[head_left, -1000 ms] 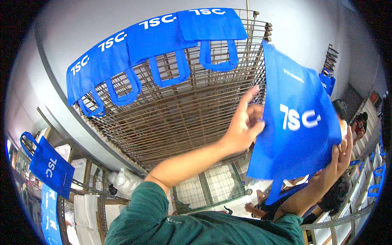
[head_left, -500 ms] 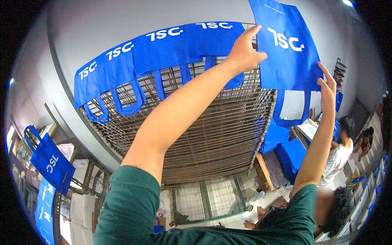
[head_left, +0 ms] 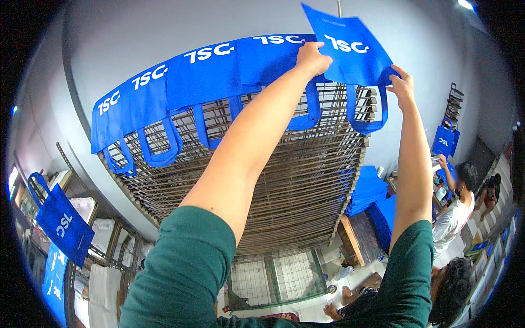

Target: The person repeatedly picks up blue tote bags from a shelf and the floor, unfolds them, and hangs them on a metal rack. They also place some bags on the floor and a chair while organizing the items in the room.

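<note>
Both my hands hold a blue tote bag (head_left: 350, 63) with white printing by its two sides, its handle loop hanging down. My left hand (head_left: 314, 59) pinches the left edge, thumb on the printed face. My right hand (head_left: 402, 85) grips the lower right corner. The bag is over the right end of a tall stack of metal wire racks (head_left: 262, 164); whether it touches the rack cannot be made out. Left of it, a row of similar blue tote bags (head_left: 202, 74) lies along the rack's top, handles hanging over the front.
A blue bag (head_left: 64, 225) hangs at the left near shelving (head_left: 117, 240). Piled blue bags (head_left: 369, 188) sit right of the rack. A person in a white shirt (head_left: 454, 221) stands at the right, another person (head_left: 454, 284) is low at my right, and one (head_left: 491, 191) is farther back.
My hands have moved left with the tote bag, bringing it over the rack's right end beside the row. The person in white has raised an arm.
</note>
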The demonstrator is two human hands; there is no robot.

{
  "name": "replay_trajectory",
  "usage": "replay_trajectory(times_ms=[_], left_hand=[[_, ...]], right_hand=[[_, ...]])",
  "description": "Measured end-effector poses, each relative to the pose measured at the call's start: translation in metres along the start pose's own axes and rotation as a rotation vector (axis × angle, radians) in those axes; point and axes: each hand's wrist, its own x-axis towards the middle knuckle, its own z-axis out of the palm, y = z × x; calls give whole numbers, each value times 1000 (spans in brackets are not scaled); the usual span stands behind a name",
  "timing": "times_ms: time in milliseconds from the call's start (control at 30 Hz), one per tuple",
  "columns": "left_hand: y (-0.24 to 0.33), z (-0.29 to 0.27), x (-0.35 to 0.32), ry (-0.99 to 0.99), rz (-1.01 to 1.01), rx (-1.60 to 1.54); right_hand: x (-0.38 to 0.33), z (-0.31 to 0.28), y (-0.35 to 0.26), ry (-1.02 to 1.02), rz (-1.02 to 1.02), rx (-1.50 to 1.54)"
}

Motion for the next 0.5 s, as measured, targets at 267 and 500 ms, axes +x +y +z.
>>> replay_trajectory(times_ms=[267, 500], left_hand=[[-3, 2, 7, -192, -151, 27], [-22, 17, 14, 39, -145, -132]], right_hand=[[19, 11, 34, -1, 28, 116], [25, 28, 35, 16, 61, 374]])
